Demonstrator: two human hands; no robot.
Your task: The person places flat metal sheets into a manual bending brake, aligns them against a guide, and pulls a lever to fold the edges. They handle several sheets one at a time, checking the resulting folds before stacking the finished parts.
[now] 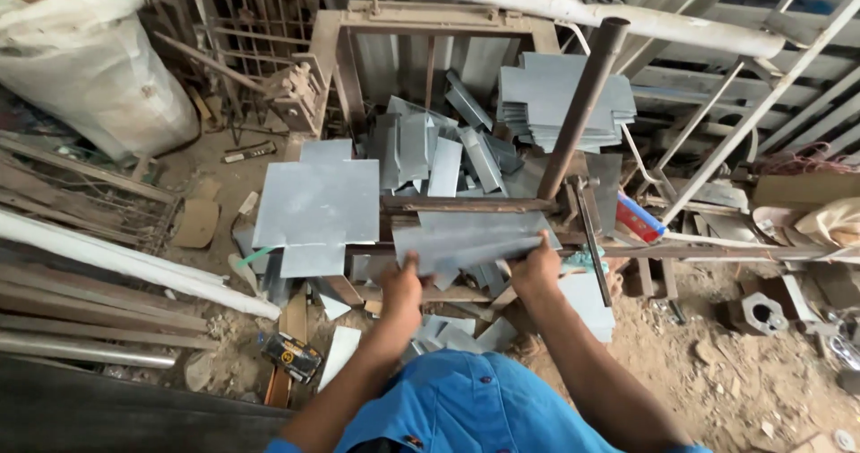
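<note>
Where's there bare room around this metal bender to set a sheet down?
Free: sandy ground right of the right hand, and the flat cross-shaped sheet left of the left hand. Crowded: bent pieces behind the held sheet, offcuts below.

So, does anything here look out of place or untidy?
Yes. Behind the metal sheet that both hands hold, bent grey pieces lie in a jumbled heap, unlike the neat stack beside them. More offcuts lie scattered on the dirt below.
</note>
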